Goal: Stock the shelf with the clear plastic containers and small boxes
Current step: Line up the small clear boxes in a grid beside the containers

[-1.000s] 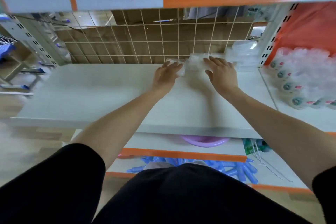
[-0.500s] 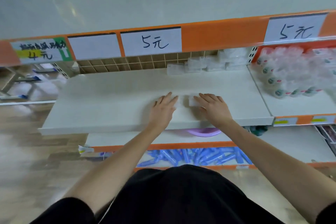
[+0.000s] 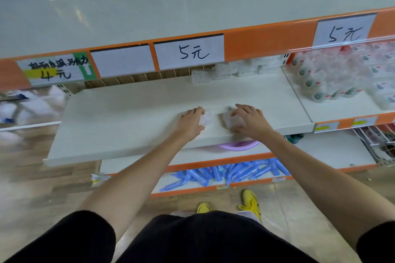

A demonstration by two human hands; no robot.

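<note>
White shelf [image 3: 128, 113] below an orange price strip [image 3: 260, 42] holds a row of clear containers [image 3: 226, 70] at its back. Near the front edge, the left hand [image 3: 190, 123] curls its fingers and thumb around a clear box [image 3: 206, 118]. The right hand [image 3: 251, 120] cups a second box [image 3: 234, 123], and both boxes sit on the shelf.

Near the front edge of the white flat shelf board [image 3: 128, 113], your left hand [image 3: 190, 123] holds one small clear plastic container [image 3: 205, 118] and your right hand [image 3: 250, 120] holds a second clear container [image 3: 234, 123] just beside it. A row of clear plastic boxes [image 3: 224, 69] lines the back edge toward the right corner. Below the front edge lies a purple round plastic basin [image 3: 237, 145].
</note>
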